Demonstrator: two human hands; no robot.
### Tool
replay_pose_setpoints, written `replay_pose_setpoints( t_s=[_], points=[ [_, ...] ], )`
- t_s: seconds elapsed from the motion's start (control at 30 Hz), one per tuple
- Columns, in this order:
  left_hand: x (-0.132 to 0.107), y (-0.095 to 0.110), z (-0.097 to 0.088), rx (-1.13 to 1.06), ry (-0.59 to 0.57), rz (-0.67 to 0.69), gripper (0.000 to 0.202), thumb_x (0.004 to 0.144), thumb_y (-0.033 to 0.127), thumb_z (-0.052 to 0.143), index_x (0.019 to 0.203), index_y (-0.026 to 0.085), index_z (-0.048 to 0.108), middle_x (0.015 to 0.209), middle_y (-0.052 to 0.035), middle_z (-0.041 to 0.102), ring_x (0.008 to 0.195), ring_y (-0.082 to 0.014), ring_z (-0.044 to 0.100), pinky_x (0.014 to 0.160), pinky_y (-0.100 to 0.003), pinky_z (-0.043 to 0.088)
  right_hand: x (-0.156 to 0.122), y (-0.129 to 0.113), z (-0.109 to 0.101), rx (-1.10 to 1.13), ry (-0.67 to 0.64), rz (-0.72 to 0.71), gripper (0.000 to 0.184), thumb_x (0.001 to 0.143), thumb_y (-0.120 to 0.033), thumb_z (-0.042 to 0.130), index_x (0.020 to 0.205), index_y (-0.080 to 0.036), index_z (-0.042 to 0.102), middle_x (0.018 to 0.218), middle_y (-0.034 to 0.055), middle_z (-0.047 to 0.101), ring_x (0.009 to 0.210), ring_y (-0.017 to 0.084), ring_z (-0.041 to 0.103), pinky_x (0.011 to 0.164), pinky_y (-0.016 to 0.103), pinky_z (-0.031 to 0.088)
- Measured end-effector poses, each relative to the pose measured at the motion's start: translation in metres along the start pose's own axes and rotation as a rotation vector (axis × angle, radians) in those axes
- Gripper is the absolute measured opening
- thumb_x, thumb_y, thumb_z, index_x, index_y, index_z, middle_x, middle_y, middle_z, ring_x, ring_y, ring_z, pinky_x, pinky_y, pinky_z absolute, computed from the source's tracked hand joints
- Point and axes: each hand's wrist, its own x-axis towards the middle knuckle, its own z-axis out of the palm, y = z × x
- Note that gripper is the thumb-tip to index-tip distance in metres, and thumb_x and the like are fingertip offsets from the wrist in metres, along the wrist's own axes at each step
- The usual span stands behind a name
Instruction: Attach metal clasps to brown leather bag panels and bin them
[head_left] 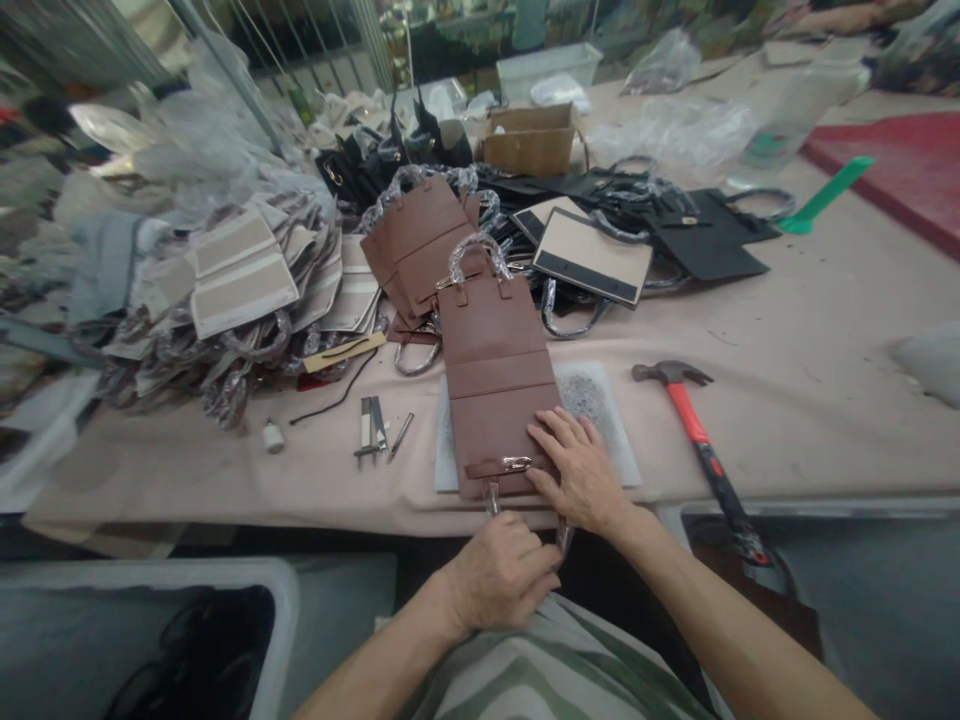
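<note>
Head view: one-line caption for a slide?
Right hand presses a brown handbag flat on a grey pad while left hand grips its lower handle at the table edge; hammer alongside.

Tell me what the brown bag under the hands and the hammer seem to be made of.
Brown bag: probably leather or faux leather, matte and smooth, with a shiny metal clasp; its handle looks plastic-wrapped. Hammer: dark metal head, with a red and black grip that looks like rubber or plastic.

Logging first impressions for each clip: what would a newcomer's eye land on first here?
Probably the brown bag lying flat at the table's near edge, right hand pressed on it, left hand at its lower handle. Next, the red-handled hammer to its right, and the heaps of bags behind.
</note>
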Motion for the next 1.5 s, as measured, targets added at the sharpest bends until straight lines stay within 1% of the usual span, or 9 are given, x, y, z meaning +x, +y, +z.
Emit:
replay_pose_setpoints(
  t_s=[0.1, 0.2, 0.3, 0.43, 0.53, 0.77, 1.13, 1.37, 1.5],
  points=[
    [-0.006, -0.007, -0.009, 0.011, 0.195, -0.077, 0.012, 0.096, 0.022, 0.054, 0.104, 0.015, 0.06, 0.086, -0.0062, 0.07, 0.084, -0.0194, 0.066, 0.105, -0.047, 0.049, 0.002, -0.002, 0.002, -0.014, -0.005, 0.025, 0.056, 0.095, -0.043, 0.053, 0.144, -0.017, 0.053, 0.157, 0.0127, 0.043, 0.149, 0.034, 0.029, 0.122, 0.056, 0.018],
    [-0.017, -0.027, -0.018, 0.195, 0.342, -0.354, 0.032, 0.096, 0.022, 0.057, 0.127, 0.015, 0.055, 0.122, -0.0158, 0.067, 0.121, -0.0288, 0.061, 0.114, -0.056, 0.043, 0.002, 0.0, 0.003, -0.016, -0.016, 0.012, 0.058, 0.094, -0.044, 0.054, 0.145, -0.017, 0.052, 0.158, 0.0124, 0.041, 0.149, 0.034, 0.028, 0.123, 0.056, 0.016],
    [-0.03, -0.049, -0.027, 0.27, 0.23, -0.538, 0.049, 0.095, 0.033, 0.062, 0.138, 0.013, 0.05, 0.147, -0.0225, 0.049, 0.141, -0.0382, 0.045, 0.113, -0.062, 0.044, 0.002, 0.004, 0.0, 0.006, -0.038, -0.021, 0.07, 0.088, -0.052, 0.062, 0.146, -0.016, 0.051, 0.159, 0.0142, 0.039, 0.15, 0.037, 0.025, 0.122, 0.057, 0.015],
    [-0.043, -0.07, -0.041, 0.22, -0.003, -0.436, 0.049, 0.098, 0.03, 0.055, 0.144, 0.015, 0.046, 0.156, -0.0204, 0.041, 0.148, -0.0357, 0.037, 0.118, -0.06, 0.041, 0.002, 0.007, -0.004, 0.034, -0.078, -0.047, 0.082, 0.078, -0.051, 0.07, 0.148, -0.014, 0.049, 0.16, 0.0161, 0.036, 0.15, 0.039, 0.024, 0.121, 0.059, 0.017],
    [-0.045, -0.082, -0.049, 0.225, -0.05, -0.346, 0.052, 0.098, 0.033, 0.058, 0.145, 0.015, 0.046, 0.156, -0.0208, 0.042, 0.15, -0.0368, 0.034, 0.119, -0.061, 0.04, 0.002, 0.005, -0.006, 0.034, -0.071, -0.038, 0.082, 0.075, -0.047, 0.072, 0.147, -0.014, 0.05, 0.159, 0.0168, 0.037, 0.15, 0.04, 0.024, 0.121, 0.059, 0.019],
    [-0.039, -0.107, -0.053, 0.196, -0.043, -0.19, 0.059, 0.098, 0.034, 0.06, 0.149, 0.013, 0.04, 0.155, -0.0241, 0.042, 0.151, -0.0376, 0.031, 0.116, -0.059, 0.044, 0.003, 0.002, -0.001, 0.041, -0.026, 0.014, 0.082, 0.075, -0.045, 0.071, 0.146, -0.011, 0.05, 0.159, 0.0184, 0.037, 0.151, 0.041, 0.023, 0.122, 0.06, 0.019],
    [-0.048, -0.108, -0.032, 0.201, -0.041, -0.243, 0.074, 0.096, 0.036, 0.054, 0.159, 0.017, 0.021, 0.164, -0.0221, 0.025, 0.155, -0.0395, 0.02, 0.119, -0.067, 0.03, 0.002, 0.0, -0.002, 0.048, -0.026, 0.014, 0.084, 0.076, -0.045, 0.073, 0.149, -0.013, 0.048, 0.161, 0.0177, 0.034, 0.152, 0.041, 0.021, 0.124, 0.06, 0.016],
    [-0.049, -0.105, -0.031, 0.247, -0.044, -0.28, 0.077, 0.094, 0.037, 0.055, 0.16, 0.02, 0.02, 0.162, -0.0215, 0.03, 0.153, -0.0408, 0.023, 0.119, -0.07, 0.027, 0.001, 0.001, -0.002, 0.074, -0.012, 0.015, 0.082, 0.077, -0.049, 0.071, 0.147, -0.013, 0.05, 0.161, 0.0182, 0.036, 0.151, 0.041, 0.021, 0.123, 0.06, 0.017],
    [-0.049, -0.104, -0.03, 0.22, -0.03, -0.3, 0.076, 0.094, 0.038, 0.055, 0.16, 0.02, 0.022, 0.162, -0.0209, 0.031, 0.153, -0.0403, 0.024, 0.117, -0.067, 0.034, 0.001, 0.001, -0.004, 0.081, 0.002, 0.011, 0.08, 0.078, -0.048, 0.071, 0.147, -0.014, 0.051, 0.16, 0.0186, 0.037, 0.151, 0.041, 0.024, 0.122, 0.061, 0.019]
  ],
)
